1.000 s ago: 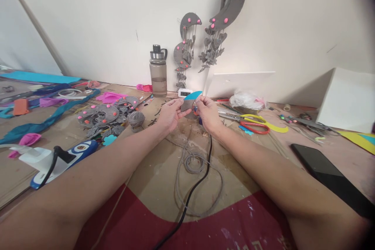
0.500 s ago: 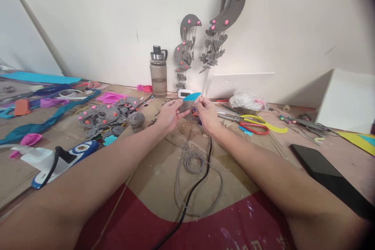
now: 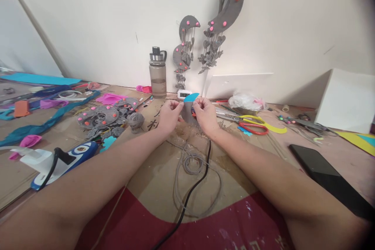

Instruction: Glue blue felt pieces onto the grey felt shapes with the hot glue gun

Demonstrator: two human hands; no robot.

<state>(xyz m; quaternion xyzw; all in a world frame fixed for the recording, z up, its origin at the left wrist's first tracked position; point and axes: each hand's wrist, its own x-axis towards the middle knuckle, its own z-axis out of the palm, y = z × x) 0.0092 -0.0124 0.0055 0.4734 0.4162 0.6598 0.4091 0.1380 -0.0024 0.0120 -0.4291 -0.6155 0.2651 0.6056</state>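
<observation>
In front of me, above the cardboard, my left hand and my right hand pinch a curved piece between them, one at each side. Its pointed top is bright blue and its lower part is grey. Whether the grey is a covering or a second layer, I cannot make out. A loosely coiled grey cord lies below the hands, beside a black cable. Left of my left hand sits a ball of grey yarn.
Scissors with red and yellow handles lie on the right, near a phone. A power strip and grey crescent ornaments occupy the left. A bottle and hanging crescents are at the wall.
My left fingers have closed up at the piece's left edge, where they were spread along it before. More of the grey lower part now shows, and the blue tip is more upright.
</observation>
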